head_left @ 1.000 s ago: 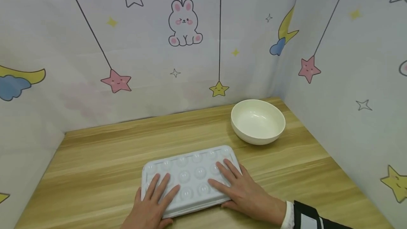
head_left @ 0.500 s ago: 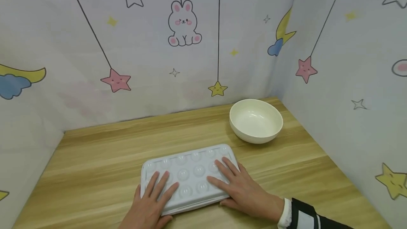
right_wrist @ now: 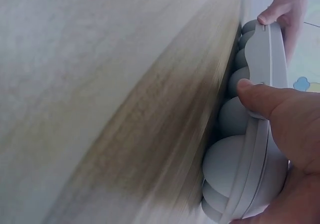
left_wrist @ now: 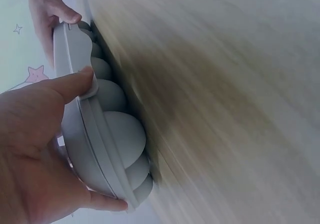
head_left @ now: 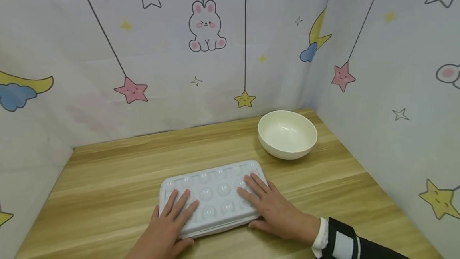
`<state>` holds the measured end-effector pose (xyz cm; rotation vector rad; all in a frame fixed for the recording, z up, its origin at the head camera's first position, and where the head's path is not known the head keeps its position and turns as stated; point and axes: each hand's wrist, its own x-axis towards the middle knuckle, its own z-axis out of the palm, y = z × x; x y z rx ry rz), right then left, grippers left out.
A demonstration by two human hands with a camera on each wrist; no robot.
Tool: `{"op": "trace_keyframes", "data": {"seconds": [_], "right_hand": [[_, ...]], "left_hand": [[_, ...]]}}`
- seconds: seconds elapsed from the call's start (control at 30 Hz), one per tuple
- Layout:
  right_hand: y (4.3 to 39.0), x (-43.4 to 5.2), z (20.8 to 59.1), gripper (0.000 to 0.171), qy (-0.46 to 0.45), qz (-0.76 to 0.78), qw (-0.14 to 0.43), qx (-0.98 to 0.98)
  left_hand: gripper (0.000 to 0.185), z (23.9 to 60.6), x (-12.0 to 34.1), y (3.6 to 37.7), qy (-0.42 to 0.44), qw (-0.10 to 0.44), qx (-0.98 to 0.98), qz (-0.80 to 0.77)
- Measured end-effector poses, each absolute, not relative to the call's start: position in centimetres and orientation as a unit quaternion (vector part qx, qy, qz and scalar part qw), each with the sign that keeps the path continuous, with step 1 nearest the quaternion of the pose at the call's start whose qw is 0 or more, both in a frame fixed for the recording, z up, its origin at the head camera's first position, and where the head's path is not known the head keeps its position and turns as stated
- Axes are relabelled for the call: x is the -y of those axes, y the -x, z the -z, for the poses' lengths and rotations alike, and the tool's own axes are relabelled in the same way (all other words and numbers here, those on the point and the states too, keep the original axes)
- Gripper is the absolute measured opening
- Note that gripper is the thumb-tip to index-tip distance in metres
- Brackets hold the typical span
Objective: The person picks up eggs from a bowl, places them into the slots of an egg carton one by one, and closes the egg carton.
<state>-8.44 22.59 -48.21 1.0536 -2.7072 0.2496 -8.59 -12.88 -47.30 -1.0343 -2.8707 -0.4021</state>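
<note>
A white lidded ice ball tray (head_left: 215,191), its lid studded with clear-looking domes, lies slightly angled on the wooden table. Across the left part of its lid my left hand (head_left: 163,221) spreads its fingers, thumb at the front edge. My right hand (head_left: 276,209) grips the right end the same way, fingers over the domes. In the left wrist view, the thumb (left_wrist: 77,84) presses a tab on the tray's front rim. Rounded grey cups (left_wrist: 122,136) bulge beneath that rim, close over the tabletop. The right wrist view shows the other thumb (right_wrist: 262,97) on the front rim too.
A cream bowl (head_left: 287,135) stands at the back right of the table (head_left: 118,171), with its bare inside showing. White cloth (head_left: 161,59) printed with stars, moons and a rabbit walls off the back and both sides.
The head view has shifted slightly. The tray and both hands sit a little higher in it, and the right fingers have drawn closer together. The grip stays on both ends.
</note>
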Motion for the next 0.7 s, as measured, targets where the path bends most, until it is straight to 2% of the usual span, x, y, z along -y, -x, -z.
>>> {"op": "trace_keyframes", "data": {"seconds": [0.07, 0.3, 0.7], "right_hand": [[8.5, -22.7, 48.0, 0.097, -0.352, -0.093, 0.110, 0.925], [8.4, -24.0, 47.5, 0.108, -0.314, -0.103, 0.103, 0.938], [8.4, -27.3, 47.7, 0.114, -0.250, -0.097, 0.129, 0.955]], "left_hand": [[0.087, 47.3, 13.2, 8.6, 0.336, 0.048, 0.930, 0.139], [0.091, 47.3, 14.7, 9.1, 0.338, 0.156, 0.918, 0.134], [0.105, 47.0, 19.1, 9.6, 0.285, 0.134, 0.941, 0.123]]}}
